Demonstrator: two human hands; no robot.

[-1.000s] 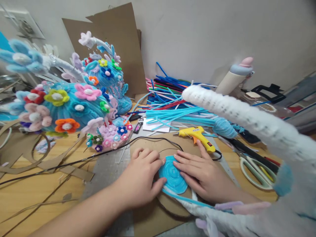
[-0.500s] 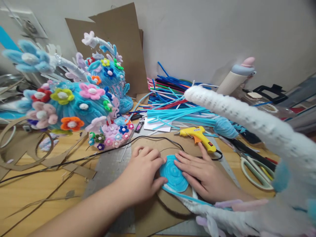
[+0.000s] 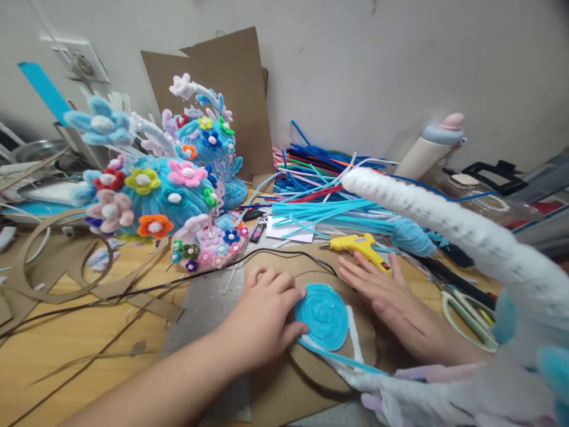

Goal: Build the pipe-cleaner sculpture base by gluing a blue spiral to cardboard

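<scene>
Withdrew right hand, with fingers spread, from blue chenille disc toward 2 o'clock. Now bracing disc only at 9 o'clock by left hand, with thumb and forefinger apart.

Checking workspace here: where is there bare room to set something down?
Bare patches: grey mat between black cord and left forearm; cardboard sheet between that forearm and the curved band, plus a sliver between white strip and right hand. Crowded: coloured stems behind the glue gun, and flower-covered pieces at back left.
</scene>
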